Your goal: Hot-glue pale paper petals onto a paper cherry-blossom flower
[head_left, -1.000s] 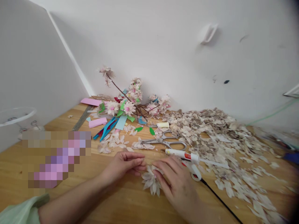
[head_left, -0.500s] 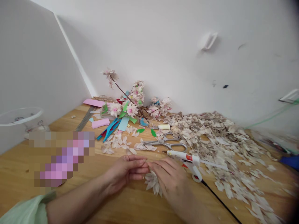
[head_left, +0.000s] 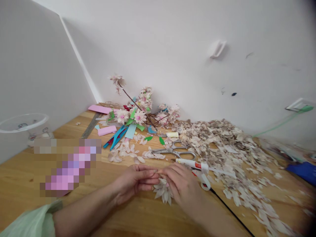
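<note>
My left hand point(head_left: 134, 182) and my right hand point(head_left: 181, 184) meet fingertip to fingertip over a pale paper flower point(head_left: 163, 193) that lies on the wooden table point(head_left: 22, 174). Both hands have their fingers pinched together at the flower's top; what the fingertips grip is too small to name. The right hand covers part of the flower. A white glue gun point(head_left: 197, 166) with a black cord lies just right of my right hand. Metal scissors point(head_left: 174, 150) lie just beyond the hands.
A large heap of pale petal scraps point(head_left: 227, 148) spreads over the right side. Finished pink paper flowers on twigs point(head_left: 143, 112) lean at the wall, with coloured paper strips point(head_left: 116, 135) beside them. A clear bowl point(head_left: 23, 123) stands at the far left.
Both hands have closed in over the flower until their fingertips touch. The view has shifted slightly, so things sit a little further right in the picture.
</note>
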The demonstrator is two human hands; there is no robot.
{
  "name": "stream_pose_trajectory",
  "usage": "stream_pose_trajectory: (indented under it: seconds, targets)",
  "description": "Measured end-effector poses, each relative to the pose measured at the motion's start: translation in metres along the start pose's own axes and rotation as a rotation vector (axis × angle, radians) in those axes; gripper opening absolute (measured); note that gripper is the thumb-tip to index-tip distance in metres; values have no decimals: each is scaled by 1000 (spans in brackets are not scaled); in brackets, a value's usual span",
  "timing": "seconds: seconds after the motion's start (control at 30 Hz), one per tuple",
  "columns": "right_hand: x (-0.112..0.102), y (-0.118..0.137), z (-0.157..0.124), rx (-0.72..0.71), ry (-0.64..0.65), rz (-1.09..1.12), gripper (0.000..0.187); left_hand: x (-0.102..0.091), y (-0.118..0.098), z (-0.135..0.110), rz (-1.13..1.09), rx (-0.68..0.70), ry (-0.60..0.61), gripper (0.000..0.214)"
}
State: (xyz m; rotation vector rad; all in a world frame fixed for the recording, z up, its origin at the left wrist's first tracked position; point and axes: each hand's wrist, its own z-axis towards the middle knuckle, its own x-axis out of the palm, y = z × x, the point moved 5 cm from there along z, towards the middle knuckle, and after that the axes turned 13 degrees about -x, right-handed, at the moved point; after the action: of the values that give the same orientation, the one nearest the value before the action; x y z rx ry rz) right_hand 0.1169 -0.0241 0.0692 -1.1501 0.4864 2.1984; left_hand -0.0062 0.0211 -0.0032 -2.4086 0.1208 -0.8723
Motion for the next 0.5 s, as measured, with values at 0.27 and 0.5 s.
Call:
stream_pose_trajectory:
  seconds: [0.27,0.5]
  targets:
    - [-4,-17,-8,286,33,246,21,1,2,1,0,26,30,20]
    - [-12,-12,-10,223,25,132,21,2,1,1,-8,15,8,17]
